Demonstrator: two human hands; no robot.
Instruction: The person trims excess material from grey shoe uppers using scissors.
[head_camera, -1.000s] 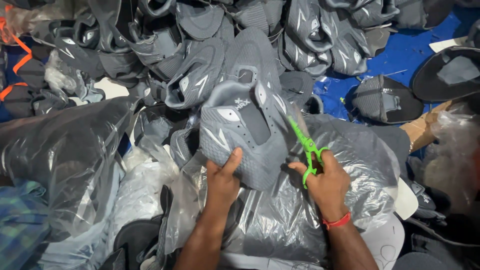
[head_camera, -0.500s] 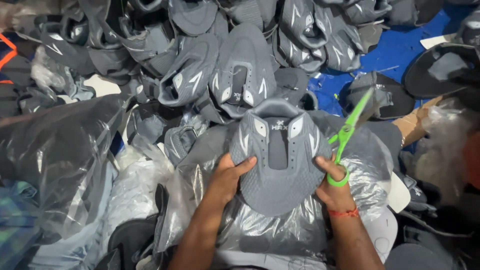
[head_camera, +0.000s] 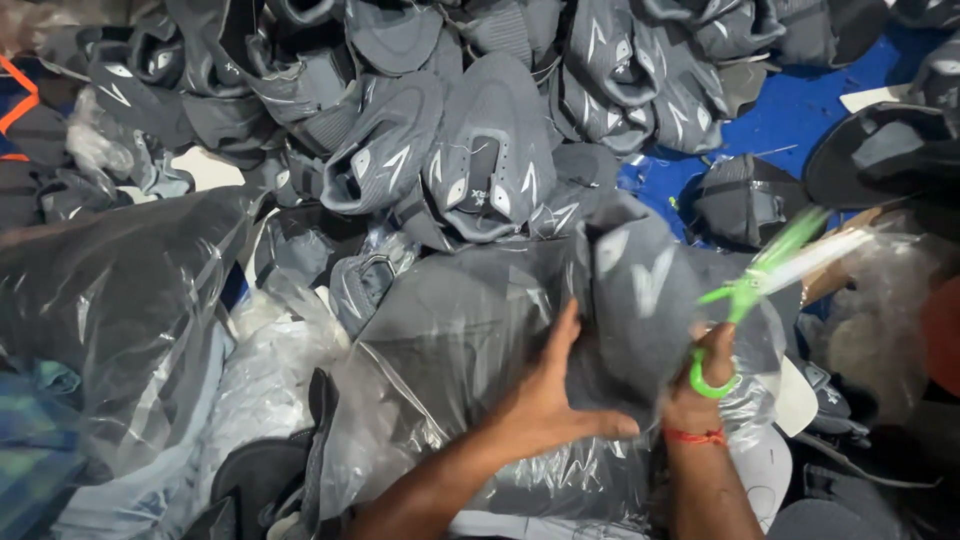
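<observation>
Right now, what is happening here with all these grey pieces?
A person sits over a clear plastic bag stuffed with grey shoe uppers. The left hand holds one grey shoe upper upright on top of the bag. The right hand grips green scissors, blurred, beside the upper's right edge; whether the blades touch it cannot be told. A big pile of similar uppers lies behind, partly on a blue sheet.

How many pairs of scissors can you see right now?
1: green-handled scissors in the right hand, beside the grey shoe upper that the left hand holds. Others may lie hidden.
</observation>
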